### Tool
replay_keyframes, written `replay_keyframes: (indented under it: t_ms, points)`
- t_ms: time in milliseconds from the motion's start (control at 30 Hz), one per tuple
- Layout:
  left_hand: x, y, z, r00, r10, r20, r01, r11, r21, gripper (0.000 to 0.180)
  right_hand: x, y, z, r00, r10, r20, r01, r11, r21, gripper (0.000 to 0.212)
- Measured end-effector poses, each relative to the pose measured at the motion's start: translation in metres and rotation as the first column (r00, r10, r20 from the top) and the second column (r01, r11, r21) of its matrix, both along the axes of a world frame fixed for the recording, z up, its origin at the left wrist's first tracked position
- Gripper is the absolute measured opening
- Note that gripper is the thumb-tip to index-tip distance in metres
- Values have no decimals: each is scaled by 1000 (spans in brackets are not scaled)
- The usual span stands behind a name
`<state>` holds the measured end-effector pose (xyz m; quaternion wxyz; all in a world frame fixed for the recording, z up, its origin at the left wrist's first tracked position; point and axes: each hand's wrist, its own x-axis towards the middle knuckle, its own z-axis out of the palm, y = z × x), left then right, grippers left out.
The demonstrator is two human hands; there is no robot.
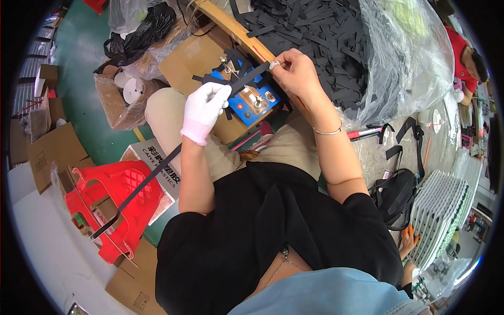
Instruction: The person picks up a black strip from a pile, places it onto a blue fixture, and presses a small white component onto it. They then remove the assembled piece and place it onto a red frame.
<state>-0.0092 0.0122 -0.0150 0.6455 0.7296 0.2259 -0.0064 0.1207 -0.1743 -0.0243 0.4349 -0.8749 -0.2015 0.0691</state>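
A black webbing strap (249, 77) is stretched between my two hands. My left hand (206, 108), in a white glove with a pink cuff, is closed on it. Bare and wearing a ring, my right hand (295, 72) pinches the strap's upper right end. From behind my left wrist, a long black strap length (149, 178) runs down across a red plastic stool (121, 184). Just below the held piece is a blue box-shaped device (243, 109) with metal posts, a knob and a lit red light. Several cut black strips (212, 80) lie over and around it, partly hiding its top.
Beyond a wooden edge (236, 29), a large heap of black strips (320, 47) sits beside clear plastic sheeting (404, 58). A carton (118, 100) holds white rolls at left. A black bag (394, 197) and stacked white trays (438, 210) are at right, near another person's hand (407, 242).
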Motion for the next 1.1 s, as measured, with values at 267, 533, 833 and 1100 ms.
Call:
replay_keyframes:
  t_ms: [267,533,833,1100]
  points:
    - [2,2,-18,999,28,-36,-26,997,76,17,2,3,-1,999,-16,50,20,997,-80,17]
    - [-2,4,-21,995,99,15,-100,991,89,17,0,3,1,998,-31,58,37,994,-100,19]
    - [10,-14,6,989,48,137,-46,999,-20,17,-11,4,22,859,264,-438,-54,898,437,21]
    - [17,-19,5,989,58,135,-55,998,-26,17,-6,4,9,970,161,-182,-98,945,312,16]
